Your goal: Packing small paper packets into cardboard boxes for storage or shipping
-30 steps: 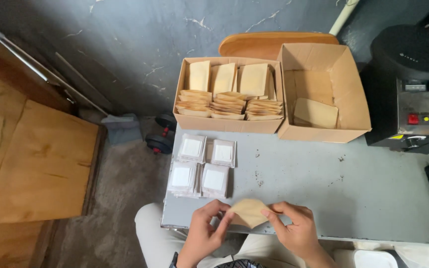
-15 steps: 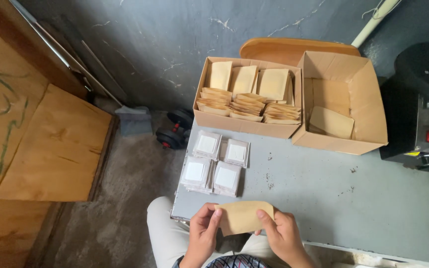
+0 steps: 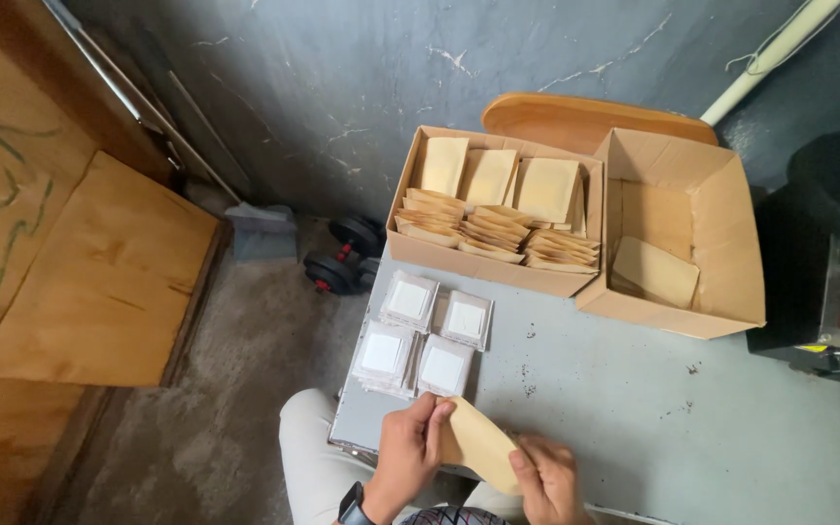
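Note:
My left hand (image 3: 412, 449) and my right hand (image 3: 544, 479) both grip a small brown paper envelope (image 3: 478, 443) at the near edge of the grey table (image 3: 653, 418). The left hand pinches its upper left corner, the right holds its lower right end. Just beyond the left hand lie several clear packets with white squares inside (image 3: 424, 333), laid in two rows on the table.
An open cardboard box full of brown envelopes (image 3: 498, 209) stands at the table's far edge. Beside it sits a second open box (image 3: 687, 233) with one envelope inside. A dark machine (image 3: 838, 262) stands at the right. Dumbbells (image 3: 342, 261) and wooden boards (image 3: 99, 272) lie on the floor.
The view has shifted, so everything sits further right. The envelope has turned from flat between both hands to slanted, with my left hand now at its top corner.

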